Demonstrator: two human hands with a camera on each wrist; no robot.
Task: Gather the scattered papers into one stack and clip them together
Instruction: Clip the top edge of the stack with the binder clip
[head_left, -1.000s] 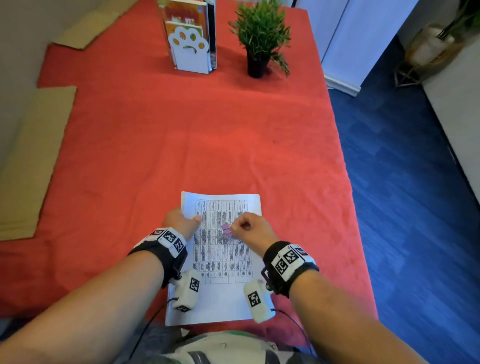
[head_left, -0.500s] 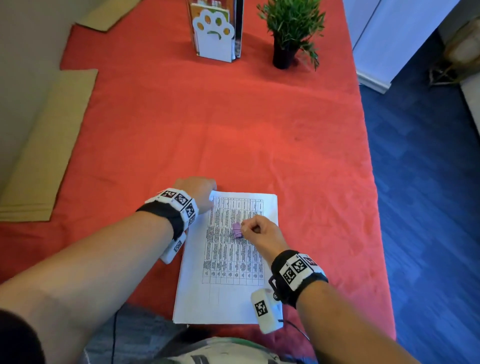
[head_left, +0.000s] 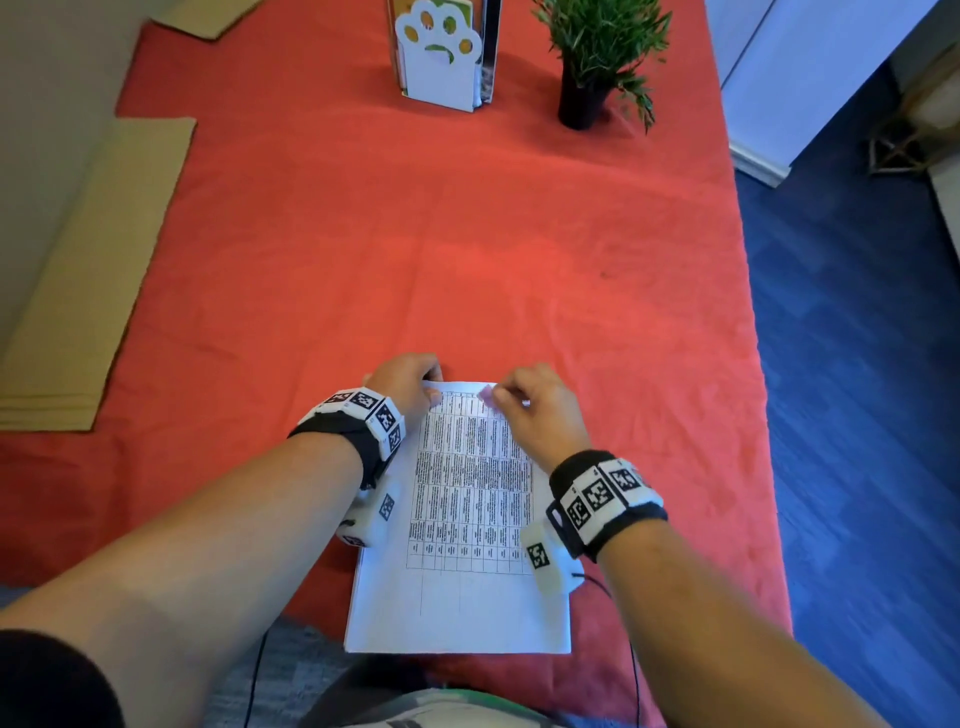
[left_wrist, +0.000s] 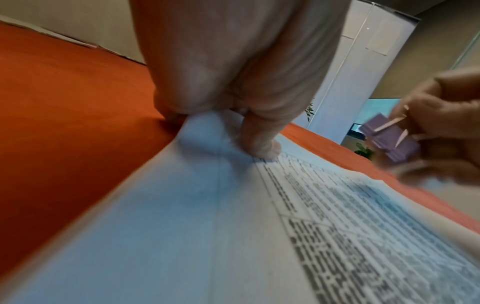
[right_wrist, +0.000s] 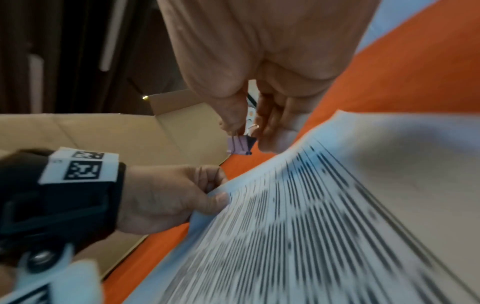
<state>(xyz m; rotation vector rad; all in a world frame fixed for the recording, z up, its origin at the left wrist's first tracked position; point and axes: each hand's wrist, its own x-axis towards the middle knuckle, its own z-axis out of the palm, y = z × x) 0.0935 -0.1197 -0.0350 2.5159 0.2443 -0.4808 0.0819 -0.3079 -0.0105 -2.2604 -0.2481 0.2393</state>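
Note:
A stack of white papers (head_left: 467, 571) with a printed table lies on the red tablecloth near the front edge. My left hand (head_left: 410, 382) pinches the stack's far left corner, thumb on top, and lifts it a little (left_wrist: 259, 144). My right hand (head_left: 530, 405) pinches a purple binder clip (head_left: 487, 394) by its wire handles, just above the far edge of the papers. The clip (left_wrist: 389, 139) shows clearly in the left wrist view, and its purple body (right_wrist: 239, 145) hangs below my fingertips in the right wrist view. The papers (right_wrist: 337, 205) look blurred there.
A white paw-shaped holder (head_left: 441, 57) with books and a potted plant (head_left: 597, 57) stand at the far end of the red table (head_left: 415, 234). Flat cardboard (head_left: 78, 291) lies to the left. Blue floor (head_left: 857, 364) runs along the right edge.
My left hand slid from the left side of the stack to its far left corner and took hold. My right hand carried the clip from the middle of the page to the far edge.

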